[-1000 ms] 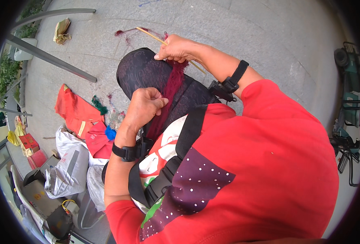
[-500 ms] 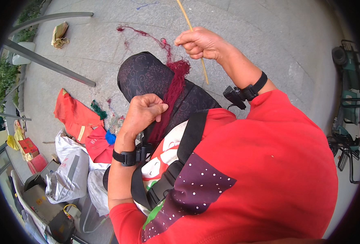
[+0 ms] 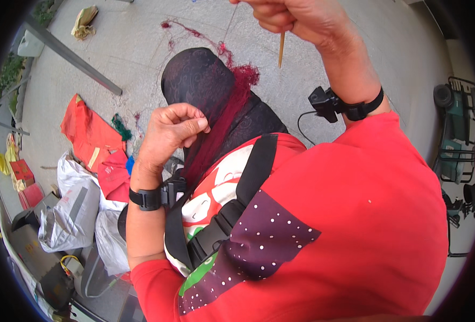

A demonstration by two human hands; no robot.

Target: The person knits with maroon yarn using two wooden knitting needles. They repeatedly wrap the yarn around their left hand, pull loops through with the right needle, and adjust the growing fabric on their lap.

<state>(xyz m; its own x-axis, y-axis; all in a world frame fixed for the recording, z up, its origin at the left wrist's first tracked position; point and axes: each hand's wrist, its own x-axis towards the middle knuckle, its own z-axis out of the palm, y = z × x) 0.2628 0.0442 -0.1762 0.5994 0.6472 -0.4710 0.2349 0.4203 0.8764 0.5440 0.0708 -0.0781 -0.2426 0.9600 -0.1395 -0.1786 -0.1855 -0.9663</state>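
My right hand (image 3: 296, 19) is raised at the upper edge, its fingers closed around a thin wooden stick (image 3: 281, 51) whose lower end points down. A fine thread seems to hang by its fingertips. Over my lap, my left hand (image 3: 170, 131) holds thumb and fingers in a pinch; whatever is between them is too small to make out. Beside it, a long bundle of dark red yarn (image 3: 224, 126) lies across my dark patterned trouser leg (image 3: 197, 75). The far end of the bundle is tangled, and loose strands trail from it onto the ground.
Red cloth (image 3: 90, 131) lies on the paving at the left, near white sacks (image 3: 76, 214) and a green yarn tuft (image 3: 121, 127). A grey metal bar (image 3: 74, 56) crosses the upper left. A yellowish bundle (image 3: 84, 22) sits farther off. Green wheeled equipment (image 3: 452, 121) stands at the right.
My right hand has moved up and to the right with the stick, away from my lap. My left hand has shifted slightly left and up, still pinched.
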